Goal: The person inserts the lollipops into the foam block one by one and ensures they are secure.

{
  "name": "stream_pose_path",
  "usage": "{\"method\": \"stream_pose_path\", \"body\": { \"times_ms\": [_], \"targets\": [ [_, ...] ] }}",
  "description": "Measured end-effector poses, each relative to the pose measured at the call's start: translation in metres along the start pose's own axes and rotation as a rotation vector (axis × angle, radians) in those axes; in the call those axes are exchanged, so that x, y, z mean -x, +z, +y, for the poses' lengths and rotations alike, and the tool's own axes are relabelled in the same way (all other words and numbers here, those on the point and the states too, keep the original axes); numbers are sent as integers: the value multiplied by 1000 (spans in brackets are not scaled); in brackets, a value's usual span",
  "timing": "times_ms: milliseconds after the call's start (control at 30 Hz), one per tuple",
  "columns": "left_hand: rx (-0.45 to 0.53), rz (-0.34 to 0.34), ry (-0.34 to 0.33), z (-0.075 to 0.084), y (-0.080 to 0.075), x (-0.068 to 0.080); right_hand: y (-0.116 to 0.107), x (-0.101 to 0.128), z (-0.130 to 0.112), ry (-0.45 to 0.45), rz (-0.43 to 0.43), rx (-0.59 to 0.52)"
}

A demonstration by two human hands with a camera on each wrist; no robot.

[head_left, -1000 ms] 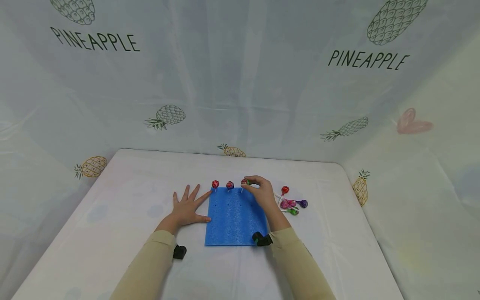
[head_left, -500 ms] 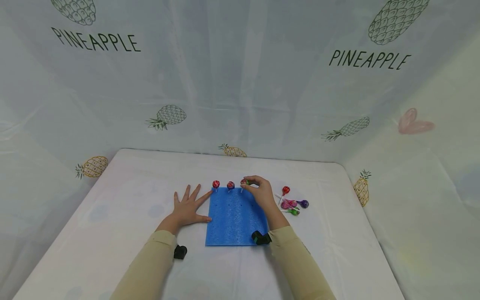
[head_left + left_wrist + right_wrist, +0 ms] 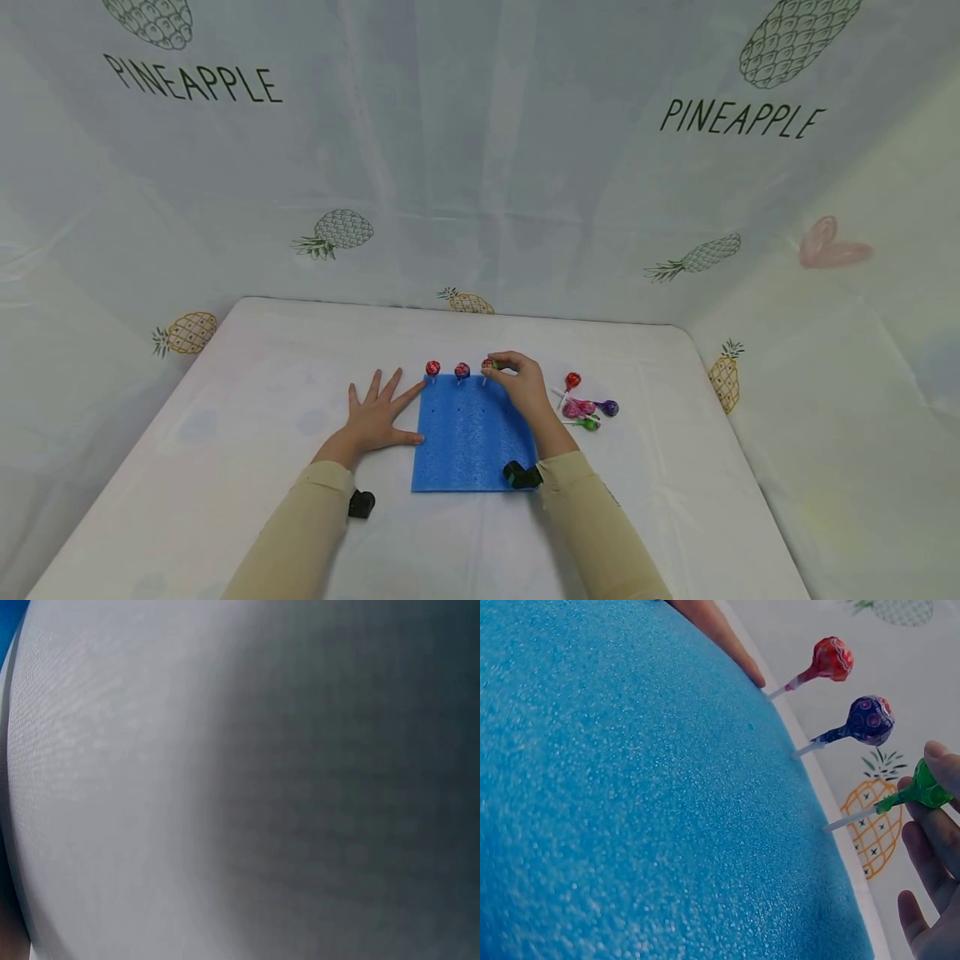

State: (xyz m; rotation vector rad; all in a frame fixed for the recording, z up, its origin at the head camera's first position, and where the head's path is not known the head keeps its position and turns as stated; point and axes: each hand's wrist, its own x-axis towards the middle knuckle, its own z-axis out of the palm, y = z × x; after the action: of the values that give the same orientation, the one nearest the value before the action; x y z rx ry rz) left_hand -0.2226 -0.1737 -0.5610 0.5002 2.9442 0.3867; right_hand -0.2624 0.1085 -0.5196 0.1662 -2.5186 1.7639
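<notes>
My right hand (image 3: 527, 390) pinches the wrapped head of a green lollipop (image 3: 927, 789) between thumb and fingers. Its white stick meets the far edge of a blue foam board (image 3: 465, 442), towards the right. Left of it, a purple lollipop (image 3: 870, 721) and a red lollipop (image 3: 832, 660) stand along that same edge with their sticks in the foam. My left hand (image 3: 371, 422) lies with fingers spread on the table, thumb tip and a fingertip at the board's left edge. The left wrist view holds mostly blurred pale cloth.
Right of the board lies a loose pile of several lollipops, among them a red one (image 3: 573, 380), pink ones (image 3: 577, 407), a purple one (image 3: 610, 408) and a green one (image 3: 590, 423). A white cloth (image 3: 300, 358) covers the table; a pineapple-print curtain (image 3: 480, 167) hangs behind.
</notes>
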Motion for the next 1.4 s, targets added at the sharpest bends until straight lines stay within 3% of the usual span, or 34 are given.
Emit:
{"method": "stream_pose_path", "body": {
  "times_ms": [133, 533, 967, 1200, 1400],
  "targets": [
    [-19, -16, -4, 6, -9, 3, 0, 0, 0, 2, -4, -2],
    [-3, -12, 2, 7, -9, 3, 1, 0, 4, 10, -8, -8],
    [-1, 4, 16, -3, 4, 0, 4, 0, 5, 4, -21, -34],
    [20, 4, 22, 2, -3, 2, 5, 1, 6, 3, -25, -29],
    [-21, -12, 22, 4, -8, 3, 5, 2, 4, 3, -31, -24]
  ]
}}
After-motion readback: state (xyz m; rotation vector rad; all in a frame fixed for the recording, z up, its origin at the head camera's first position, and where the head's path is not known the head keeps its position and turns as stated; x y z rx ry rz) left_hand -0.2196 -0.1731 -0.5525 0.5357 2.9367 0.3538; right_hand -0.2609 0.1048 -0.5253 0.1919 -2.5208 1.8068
